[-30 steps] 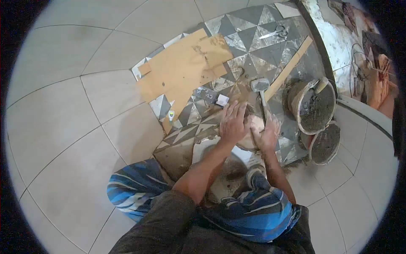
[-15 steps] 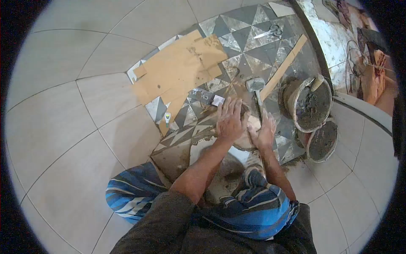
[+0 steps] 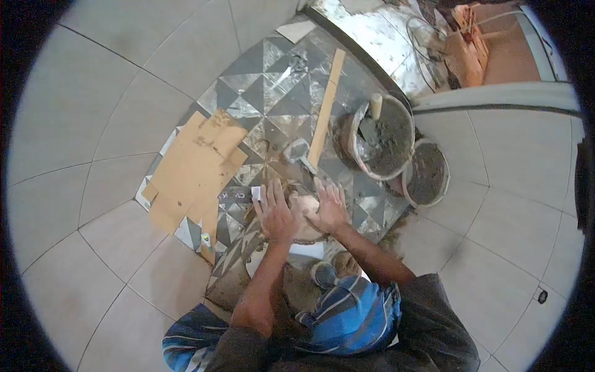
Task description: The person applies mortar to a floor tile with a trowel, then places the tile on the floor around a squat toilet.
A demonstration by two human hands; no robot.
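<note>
My left hand (image 3: pixel 277 215) lies flat, fingers stretched forward, on a pale beige tile piece (image 3: pixel 305 203) with an edge that looks rounded. On the right side of the same piece rests my right hand (image 3: pixel 330 209), fingers spread and thumb pointing inward. Both palms press down and cover much of the piece. Just beyond my right fingertips lies a mallet (image 3: pixel 296 150) with a pale, dusty head, its handle pointing back toward that hand. Touching or close to my left fingertips is a dark strip with white lettering (image 3: pixel 232 195) and a white end.
Cardboard (image 3: pixel 186 180) covers patterned tiles at left, near a small white tube (image 3: pixel 206 239). A long flat strip (image 3: pixel 327 108) and scissors (image 3: pixel 296 67) lie ahead. To the right stand a large mortar bucket (image 3: pixel 353 146) with a wooden-handled tool (image 3: pixel 376 105) and a smaller bucket (image 3: pixel 447 177).
The camera view has turned, shifting the scene leftward. My right hand has moved off the mallet handle's side and its fingers now spread flat; my left hand stays on the tile piece.
</note>
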